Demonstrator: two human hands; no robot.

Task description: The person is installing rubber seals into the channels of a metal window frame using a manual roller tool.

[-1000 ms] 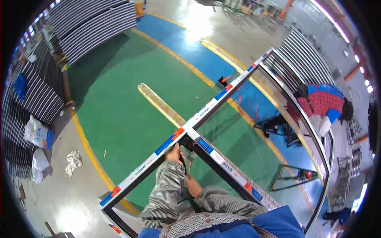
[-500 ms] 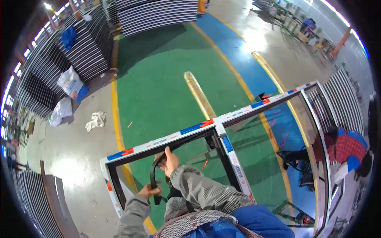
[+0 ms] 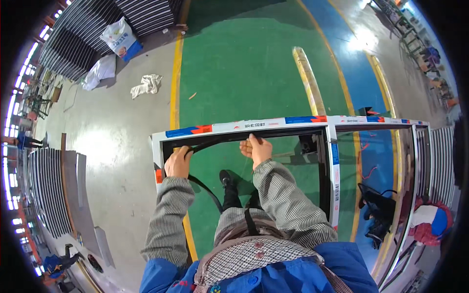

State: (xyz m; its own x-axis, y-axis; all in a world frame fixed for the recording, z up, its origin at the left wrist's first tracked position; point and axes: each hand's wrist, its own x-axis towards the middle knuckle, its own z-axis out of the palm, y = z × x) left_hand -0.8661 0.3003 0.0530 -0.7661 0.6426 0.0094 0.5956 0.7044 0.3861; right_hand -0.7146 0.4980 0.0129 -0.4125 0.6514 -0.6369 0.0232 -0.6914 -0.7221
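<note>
Green floor (image 3: 244,78) shows through the frame (image 3: 244,126). Your left hand (image 3: 177,162), pinching the strip (image 3: 207,144), has moved to its far left corner; your right hand (image 3: 257,149) curls at its far bar, grip unclear. Strip now runs beside that bar.

From my station I note both arms reaching forward from the lower edge, hands well apart. Left forearm (image 3: 170,215) runs nearly straight ahead; left hand (image 3: 177,164) has its back uppermost, fingers bent and drawn together in a grip. Right forearm (image 3: 293,198) slants inward from the lower right; right hand (image 3: 259,149) sits slightly farther forward than the left, one digit pointing ahead, the others curled toward the palm. I cannot tell how firmly that hand is closed. Torso (image 3: 254,278) fills bottom centre. One foot (image 3: 226,177), dark-shod, shows between the forearms; the other is unclear to me.
</note>
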